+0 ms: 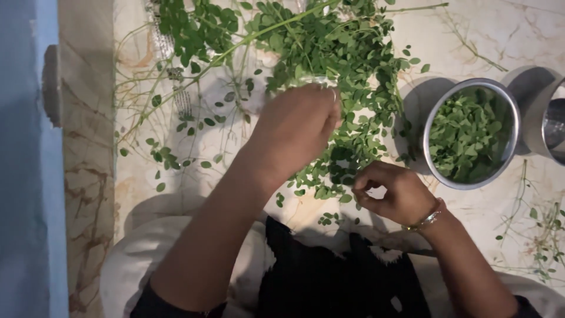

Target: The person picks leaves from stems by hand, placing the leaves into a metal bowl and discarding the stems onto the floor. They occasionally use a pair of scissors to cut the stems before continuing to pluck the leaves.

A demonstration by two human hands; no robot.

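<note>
Marble floor (pixel 176 176) strewn with bare stems (pixel 135 100); left hand (pixel 294 126) at centre closed around leafy sprigs (pixel 306 41), right hand (pixel 394 191) lower right pinching small leaves, steel bowl (pixel 512 118) of leaves at right

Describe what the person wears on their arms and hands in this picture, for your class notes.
Both forearms are bare. The right hand has a thin metal bangle, gold and silver in tone, at the wrist. The left hand shows a slim ring on one finger. Dark sleeves begin near the elbows at the lower edge of the view.
</note>
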